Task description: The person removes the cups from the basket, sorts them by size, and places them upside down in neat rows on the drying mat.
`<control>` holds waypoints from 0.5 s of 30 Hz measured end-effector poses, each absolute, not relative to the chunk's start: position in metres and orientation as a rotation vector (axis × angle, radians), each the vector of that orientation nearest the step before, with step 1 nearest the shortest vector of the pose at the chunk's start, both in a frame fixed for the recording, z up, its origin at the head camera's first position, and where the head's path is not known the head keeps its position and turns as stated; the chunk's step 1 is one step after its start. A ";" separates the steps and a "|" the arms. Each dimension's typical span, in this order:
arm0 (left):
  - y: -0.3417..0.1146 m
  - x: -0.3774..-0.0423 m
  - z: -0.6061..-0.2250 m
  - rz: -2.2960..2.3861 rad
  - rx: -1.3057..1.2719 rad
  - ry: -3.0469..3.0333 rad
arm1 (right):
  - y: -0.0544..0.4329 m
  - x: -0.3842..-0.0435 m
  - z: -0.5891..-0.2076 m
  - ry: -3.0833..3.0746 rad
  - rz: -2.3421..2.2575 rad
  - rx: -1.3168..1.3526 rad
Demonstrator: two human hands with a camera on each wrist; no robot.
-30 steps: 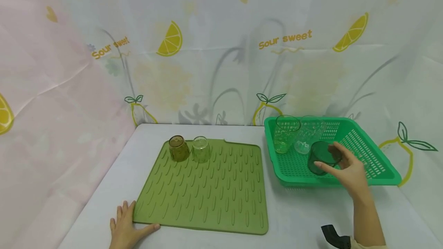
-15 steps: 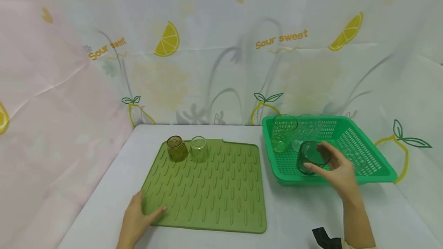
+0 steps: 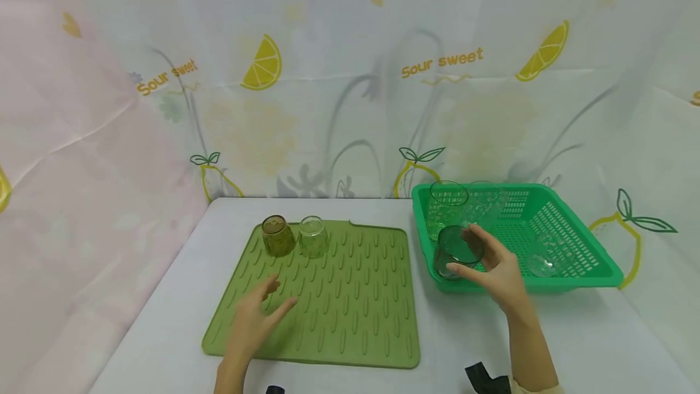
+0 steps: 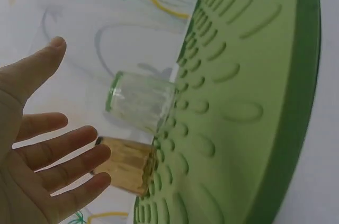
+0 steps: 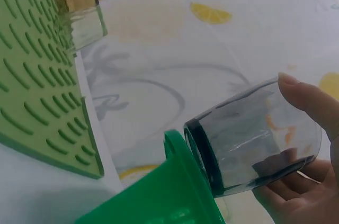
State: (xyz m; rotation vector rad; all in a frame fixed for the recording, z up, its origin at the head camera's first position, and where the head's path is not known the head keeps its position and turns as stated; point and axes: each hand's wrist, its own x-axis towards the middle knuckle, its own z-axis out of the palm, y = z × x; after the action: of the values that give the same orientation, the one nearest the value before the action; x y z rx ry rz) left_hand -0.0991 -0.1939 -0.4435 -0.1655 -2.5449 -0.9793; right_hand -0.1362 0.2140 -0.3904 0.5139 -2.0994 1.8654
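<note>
My right hand [image 3: 500,272] grips a dark grey-tinted drinking glass [image 5: 243,139] between thumb and fingers, at the near left corner of the green plastic basket [image 3: 569,287]. In the right wrist view the glass is just beyond the basket's rim. My left hand [image 3: 254,321] hovers above the left part of the green ridged drying mat [image 3: 350,321], fingers apart and holding nothing. At the mat's back left corner an amber glass [image 3: 279,237] and a clear greenish glass [image 3: 314,238] stand side by side, both upside down.
Inside the basket, a tall clear glass [image 3: 445,211] and a patterned clear glass [image 3: 487,202] stand at the back left. Another clear glass [image 3: 541,265] lies to the right. A printed cloth [image 3: 328,78] hangs behind the white table [image 3: 153,321].
My right hand has carried the dark glass leftward to the basket's left side. My left hand has lifted off the mat's front left corner and moved right, over the mat.
</note>
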 end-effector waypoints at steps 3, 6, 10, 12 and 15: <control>-0.183 -0.105 -0.439 -1.040 -0.241 -2.517 | 0.201 -0.138 -0.392 -2.099 1.885 0.557; -0.171 -0.110 -0.434 -1.092 -0.306 -2.489 | 0.190 -0.141 -0.393 -2.097 1.880 0.600; -0.156 -0.115 -0.426 -1.149 -0.382 -2.467 | 0.176 -0.143 -0.395 -2.081 1.872 0.670; -0.148 -0.118 -0.423 -1.170 -0.423 -2.457 | 0.169 -0.143 -0.395 -2.081 1.875 0.692; -0.137 -0.122 -0.418 -1.211 -0.485 -2.442 | 0.160 -0.143 -0.395 -2.106 1.881 0.695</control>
State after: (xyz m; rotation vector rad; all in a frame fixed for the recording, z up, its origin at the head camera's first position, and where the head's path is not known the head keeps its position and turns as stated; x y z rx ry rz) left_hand -0.1216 -0.1368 -0.4182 -0.4848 -2.4415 -1.2110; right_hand -0.1429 0.1604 -0.3948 0.6945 -2.1057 1.8814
